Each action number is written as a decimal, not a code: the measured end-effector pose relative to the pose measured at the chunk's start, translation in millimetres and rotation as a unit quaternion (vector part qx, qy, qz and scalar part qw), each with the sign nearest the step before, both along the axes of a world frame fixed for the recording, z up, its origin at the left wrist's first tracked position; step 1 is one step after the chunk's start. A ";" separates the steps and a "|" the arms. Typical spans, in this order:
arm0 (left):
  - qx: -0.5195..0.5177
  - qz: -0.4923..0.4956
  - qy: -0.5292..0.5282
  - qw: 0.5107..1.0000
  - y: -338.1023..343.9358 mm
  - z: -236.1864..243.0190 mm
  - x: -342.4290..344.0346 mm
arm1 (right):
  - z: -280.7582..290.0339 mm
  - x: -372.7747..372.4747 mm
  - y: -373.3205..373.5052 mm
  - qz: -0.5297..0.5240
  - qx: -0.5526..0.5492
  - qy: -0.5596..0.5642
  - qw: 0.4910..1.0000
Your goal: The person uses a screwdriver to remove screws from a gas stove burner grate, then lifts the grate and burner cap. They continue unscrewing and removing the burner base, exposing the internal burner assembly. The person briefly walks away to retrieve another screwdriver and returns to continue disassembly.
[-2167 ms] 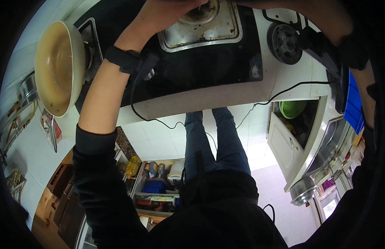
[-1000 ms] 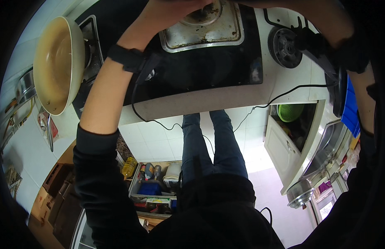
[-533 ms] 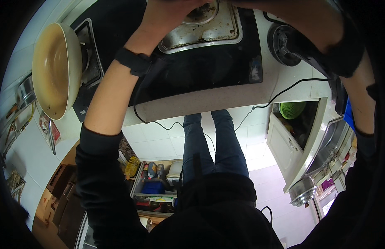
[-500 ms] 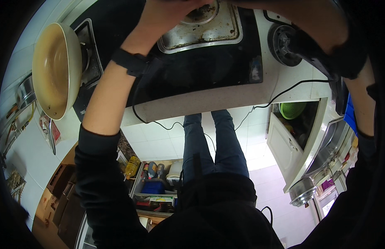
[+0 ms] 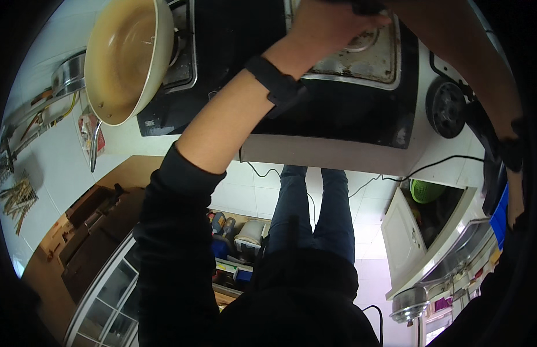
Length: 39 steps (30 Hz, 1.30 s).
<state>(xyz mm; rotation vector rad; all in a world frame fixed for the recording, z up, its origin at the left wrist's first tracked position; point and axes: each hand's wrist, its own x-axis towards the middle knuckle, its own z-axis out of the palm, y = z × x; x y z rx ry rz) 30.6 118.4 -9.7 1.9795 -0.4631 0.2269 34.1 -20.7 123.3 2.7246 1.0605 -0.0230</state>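
My left hand [image 5: 329,26] reaches over the right burner of a black glass stovetop [image 5: 338,127], a dark band round its wrist. Its fingers are closed about a small dark object [image 5: 368,7] at the upper edge, too cut off to name. Below the hand lies a stained metal burner tray [image 5: 352,81], its round burner [image 5: 362,41] partly covered by the fingers. From the right, my right forearm crosses to the top of the picture, where the right hand is out of view.
A cream frying pan [image 5: 127,55] stands on the left burner, its handle overhanging the edge. On the right counter lies a round black part [image 5: 445,107] beside a dark elongated object [image 5: 482,130]. A black cable [image 5: 436,165] crosses the counter front. A cabinet door [image 5: 404,243] hangs ajar.
The whole view has swung, so stove and pan sit further right and higher. My left forearm leans more to the right, and its hand now covers more of the burner.
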 end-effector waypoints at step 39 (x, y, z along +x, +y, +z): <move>0.099 -0.085 0.052 0.990 0.0 18.2 10.1 | 17.6 17.5 -11.1 0.011 -0.084 0.099 0.991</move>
